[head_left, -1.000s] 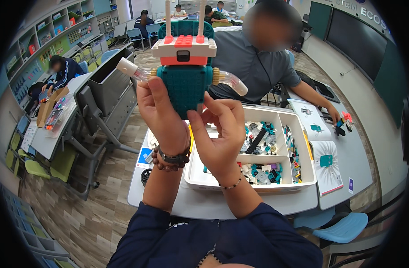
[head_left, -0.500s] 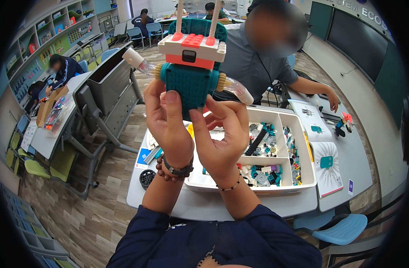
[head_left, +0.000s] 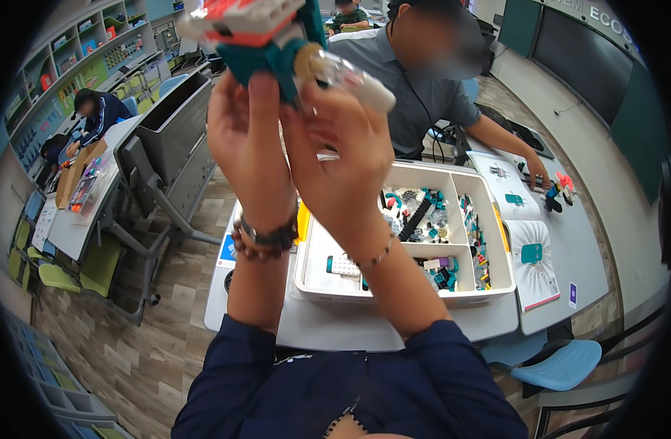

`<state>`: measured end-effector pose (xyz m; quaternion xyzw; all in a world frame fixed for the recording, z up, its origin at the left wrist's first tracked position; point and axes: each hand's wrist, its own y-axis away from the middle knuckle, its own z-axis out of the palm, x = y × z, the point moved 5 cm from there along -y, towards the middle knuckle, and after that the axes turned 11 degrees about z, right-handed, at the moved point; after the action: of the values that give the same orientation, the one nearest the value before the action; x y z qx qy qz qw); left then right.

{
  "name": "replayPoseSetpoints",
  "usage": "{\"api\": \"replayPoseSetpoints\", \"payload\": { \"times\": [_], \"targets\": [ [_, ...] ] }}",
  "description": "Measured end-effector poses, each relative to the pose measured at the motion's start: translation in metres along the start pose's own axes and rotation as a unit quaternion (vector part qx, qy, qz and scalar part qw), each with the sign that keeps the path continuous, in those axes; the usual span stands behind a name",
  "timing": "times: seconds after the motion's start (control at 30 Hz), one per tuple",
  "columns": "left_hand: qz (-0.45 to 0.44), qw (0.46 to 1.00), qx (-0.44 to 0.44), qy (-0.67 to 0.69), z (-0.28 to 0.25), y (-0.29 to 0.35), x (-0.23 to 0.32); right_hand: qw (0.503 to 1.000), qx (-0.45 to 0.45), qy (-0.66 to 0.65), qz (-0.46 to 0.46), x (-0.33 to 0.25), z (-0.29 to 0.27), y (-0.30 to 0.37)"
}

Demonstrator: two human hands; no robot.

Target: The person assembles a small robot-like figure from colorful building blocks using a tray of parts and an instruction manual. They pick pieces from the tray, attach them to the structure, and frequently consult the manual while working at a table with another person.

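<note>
Near the top of the view I hold a toy brick model (head_left: 256, 61) raised over the table. Its body is teal, the upper part white and coral, and a clear arm with a white tip sticks out on the right. My left hand (head_left: 249, 146) grips it from below, thumb against the teal body. Beside it, my right hand (head_left: 340, 146) has its fingers on the model's underside, below the clear arm. Motion blurs the model, and its top runs out of the frame. Under my wrists stands a white sorting tray (head_left: 408, 295) with loose teal, black and white pieces.
An open instruction booklet (head_left: 534, 272) lies right of the tray. Across the table, a co-worker's hand (head_left: 534, 172) reaches to a small black and coral build (head_left: 558, 194). A blue chair (head_left: 558, 366) stands at lower right; a folded table (head_left: 167, 139) stands at left.
Both hands have moved up and left with the model, which has tilted and turned. The co-worker's hand has come down to the small black and coral build.
</note>
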<state>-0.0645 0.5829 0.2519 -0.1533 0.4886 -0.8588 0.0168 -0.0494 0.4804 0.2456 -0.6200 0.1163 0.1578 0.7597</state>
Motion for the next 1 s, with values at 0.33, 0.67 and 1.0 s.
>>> {"api": "replayPoseSetpoints", "payload": {
  "times": [0.33,0.67,1.0],
  "targets": [
    [0.039,0.992,-0.116,-0.001,0.028,-0.07,-0.02,0.992,0.038,-0.07,-0.094,0.011,0.024,-0.063],
    [0.122,0.987,-0.058,-0.092,0.04,-0.106,-0.009,0.978,-0.195,0.059,0.05,0.061,-0.005,-0.074],
    [0.105,0.991,-0.044,-0.068,0.098,-0.084,-0.042,0.916,-0.262,0.227,0.204,0.212,-0.091,-0.125]
  ]
}}
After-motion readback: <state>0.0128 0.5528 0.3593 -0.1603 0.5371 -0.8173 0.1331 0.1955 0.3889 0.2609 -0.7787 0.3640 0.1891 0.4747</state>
